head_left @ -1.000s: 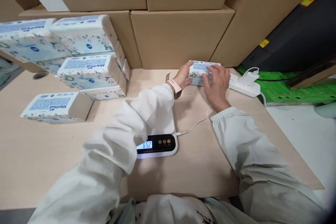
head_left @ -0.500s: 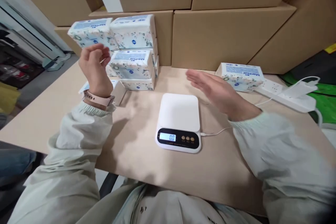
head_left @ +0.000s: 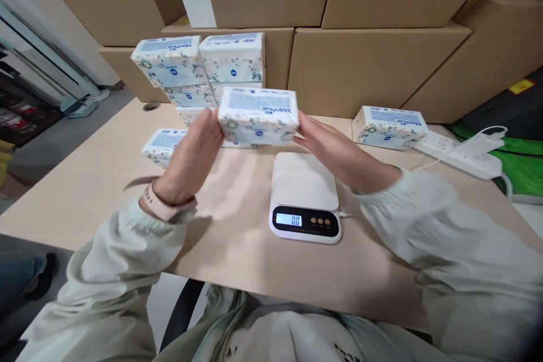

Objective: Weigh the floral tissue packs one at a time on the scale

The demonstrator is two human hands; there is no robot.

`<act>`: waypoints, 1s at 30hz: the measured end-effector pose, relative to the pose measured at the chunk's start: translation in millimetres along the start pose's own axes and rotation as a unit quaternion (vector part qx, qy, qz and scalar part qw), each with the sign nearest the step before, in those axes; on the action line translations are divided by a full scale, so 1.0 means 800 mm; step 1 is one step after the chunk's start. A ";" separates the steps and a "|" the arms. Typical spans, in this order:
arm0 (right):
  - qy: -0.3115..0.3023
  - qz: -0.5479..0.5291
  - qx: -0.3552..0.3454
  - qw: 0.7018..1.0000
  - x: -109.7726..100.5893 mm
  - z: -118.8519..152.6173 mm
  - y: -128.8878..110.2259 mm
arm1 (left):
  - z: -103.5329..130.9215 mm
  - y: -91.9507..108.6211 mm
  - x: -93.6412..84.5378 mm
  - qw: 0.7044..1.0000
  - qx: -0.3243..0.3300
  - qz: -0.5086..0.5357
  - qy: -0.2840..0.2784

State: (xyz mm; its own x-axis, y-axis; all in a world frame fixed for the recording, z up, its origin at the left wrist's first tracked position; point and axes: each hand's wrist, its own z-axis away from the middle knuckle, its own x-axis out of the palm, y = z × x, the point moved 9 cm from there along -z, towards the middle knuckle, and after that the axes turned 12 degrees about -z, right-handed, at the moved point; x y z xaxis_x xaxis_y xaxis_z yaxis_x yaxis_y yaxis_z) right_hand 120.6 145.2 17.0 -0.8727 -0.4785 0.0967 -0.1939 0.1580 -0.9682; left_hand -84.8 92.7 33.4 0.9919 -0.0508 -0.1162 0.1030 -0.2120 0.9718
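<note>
A white and blue floral tissue pack (head_left: 258,116) is held in the air between both palms. My left hand (head_left: 193,153) presses its left end, and my right hand (head_left: 339,153) presses its right end. Just below and in front of the pack is a white scale (head_left: 304,181) on the table, its lit display reading 0.0. Behind my left hand stand stacked tissue packs (head_left: 169,62), partly hidden by the held pack. One low pack (head_left: 160,144) lies left of my left hand.
Another tissue pack (head_left: 389,127) sits at the back right, beside a white power strip (head_left: 460,153) with a plug and cable. Cardboard boxes (head_left: 369,70) line the table's back edge. The wooden table (head_left: 106,181) has a round hole at its back left.
Both hands have come together on a tissue pack, which has left the front of the stack and now hangs in the air. The view has shifted slightly.
</note>
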 end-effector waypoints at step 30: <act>0.336 0.151 -0.119 0.922 -0.144 0.234 0.040 | 0.083 -0.133 0.014 0.972 -0.052 0.007 0.227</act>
State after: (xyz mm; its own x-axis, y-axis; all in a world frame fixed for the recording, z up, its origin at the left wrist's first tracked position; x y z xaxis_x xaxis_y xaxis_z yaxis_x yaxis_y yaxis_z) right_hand 298.7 43.7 -68.3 -0.9680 0.2494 0.0290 0.0810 0.4196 -0.9041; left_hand -89.9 50.1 -84.6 0.9210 0.3888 -0.0242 0.0736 -0.1127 0.9909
